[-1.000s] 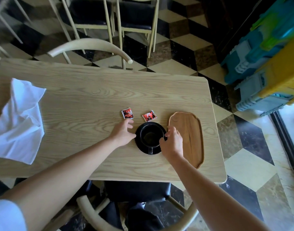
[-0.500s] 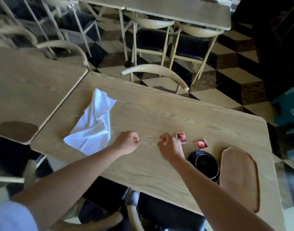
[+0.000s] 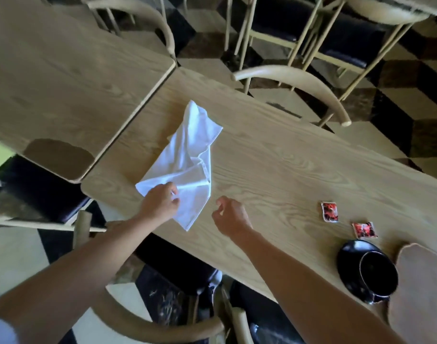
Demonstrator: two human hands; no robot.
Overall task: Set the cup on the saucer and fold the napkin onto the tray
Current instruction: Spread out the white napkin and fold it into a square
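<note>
Left hand point(image 3: 160, 203) rests on the near corner of the crumpled white napkin point(image 3: 187, 165) on the table point(image 3: 274, 157), fingers curled, possibly pinching cloth. Right hand point(image 3: 231, 217) hovers beside it, loosely curled, empty. Black cup point(image 3: 377, 275) sits on saucer point(image 3: 346, 256), touching the wooden tray point(image 3: 420, 294).

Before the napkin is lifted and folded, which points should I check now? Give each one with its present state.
1. Cup sits on saucer: ok.
2. Left hand is on the napkin: ok; a firm pinch: cannot tell.
3. Right hand has reached the napkin: not ok, it is empty and apart from the cloth.
4. Napkin lies flat: not ok, crumpled.
5. Tray is bare where visible: ok.
6. Sachets lie apart from the napkin: ok.
</note>
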